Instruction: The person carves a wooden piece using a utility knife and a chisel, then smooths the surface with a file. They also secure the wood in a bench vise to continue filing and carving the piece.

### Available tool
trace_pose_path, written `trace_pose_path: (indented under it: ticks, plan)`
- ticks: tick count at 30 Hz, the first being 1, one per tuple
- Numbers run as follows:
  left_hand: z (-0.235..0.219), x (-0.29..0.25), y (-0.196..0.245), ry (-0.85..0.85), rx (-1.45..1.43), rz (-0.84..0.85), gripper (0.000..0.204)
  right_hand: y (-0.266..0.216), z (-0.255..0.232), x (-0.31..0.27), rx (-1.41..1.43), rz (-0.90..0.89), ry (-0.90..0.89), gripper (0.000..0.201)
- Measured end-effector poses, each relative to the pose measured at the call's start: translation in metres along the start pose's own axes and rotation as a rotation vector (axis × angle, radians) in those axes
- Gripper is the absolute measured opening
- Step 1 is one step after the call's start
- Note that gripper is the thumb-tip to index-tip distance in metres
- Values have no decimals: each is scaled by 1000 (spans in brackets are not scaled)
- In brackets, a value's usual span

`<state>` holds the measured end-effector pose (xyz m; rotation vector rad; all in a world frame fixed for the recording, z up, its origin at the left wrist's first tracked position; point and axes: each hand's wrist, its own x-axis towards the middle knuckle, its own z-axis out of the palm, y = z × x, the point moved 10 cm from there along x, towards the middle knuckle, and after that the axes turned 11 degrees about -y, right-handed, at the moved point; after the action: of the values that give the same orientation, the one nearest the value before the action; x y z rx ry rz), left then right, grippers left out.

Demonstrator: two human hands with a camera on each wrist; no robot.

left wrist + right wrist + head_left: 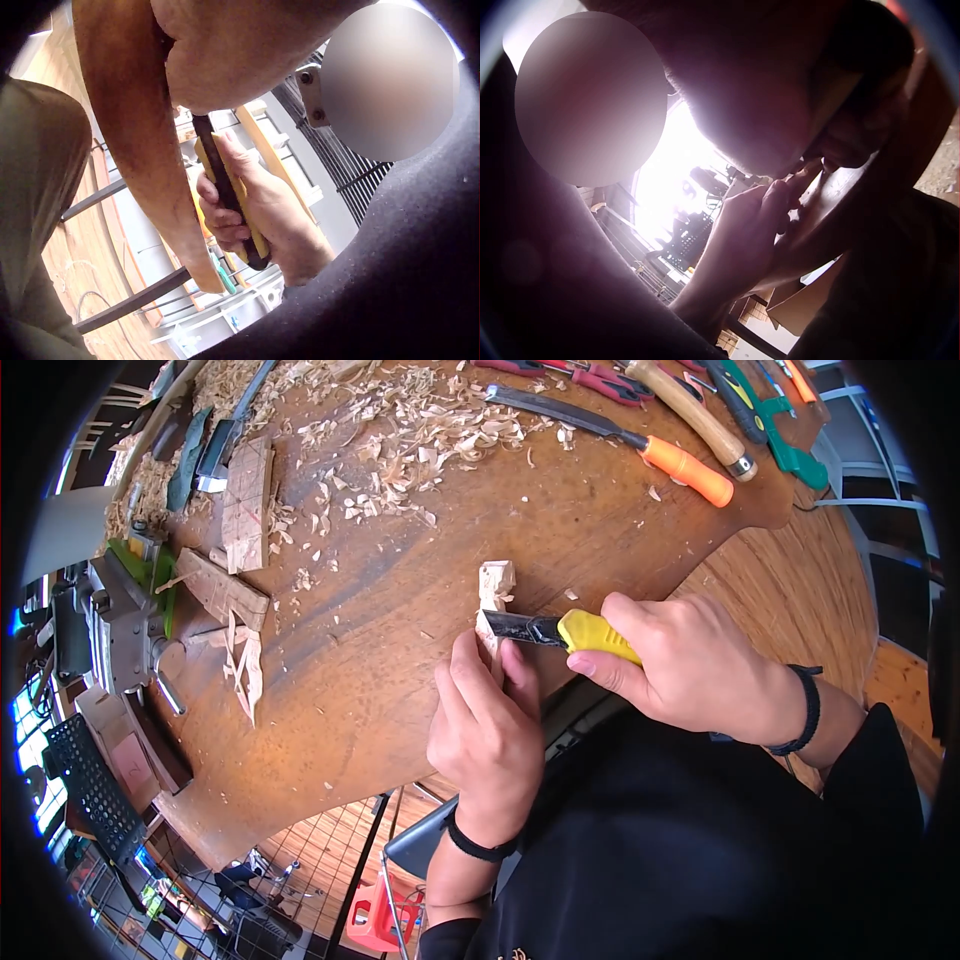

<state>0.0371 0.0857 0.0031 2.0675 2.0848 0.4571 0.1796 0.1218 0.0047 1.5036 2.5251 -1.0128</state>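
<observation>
A small carved wood piece (496,582) points away from the body, faceted at its far end. My left hand (490,730) grips its near end between thumb and fingers. In my right hand (695,660) is a yellow utility knife (590,634), gripped with the thumb along its side. Its dark blade (515,626) lies across the wood just ahead of the left fingertips. The left wrist view shows the right fingers wrapped round the knife's yellow and black handle (232,199). Seen from the right wrist, the left hand (746,229) is dim and the wood is mostly hidden.
Wood shavings (400,440) cover the far part of the brown workbench (350,720). An orange-handled chisel (690,470), a wooden-handled tool (690,410) and a green-handled tool (795,460) lie at the far right. Wood offcuts (248,505) and a metal vise (130,625) are on the left.
</observation>
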Motion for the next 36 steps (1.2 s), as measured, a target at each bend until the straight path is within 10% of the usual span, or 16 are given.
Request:
trace_pose_path:
  ticks: [36]
  plan:
    - [3,-5,8,7,101,186,43,-12,-3,10,-87,79,-141,48]
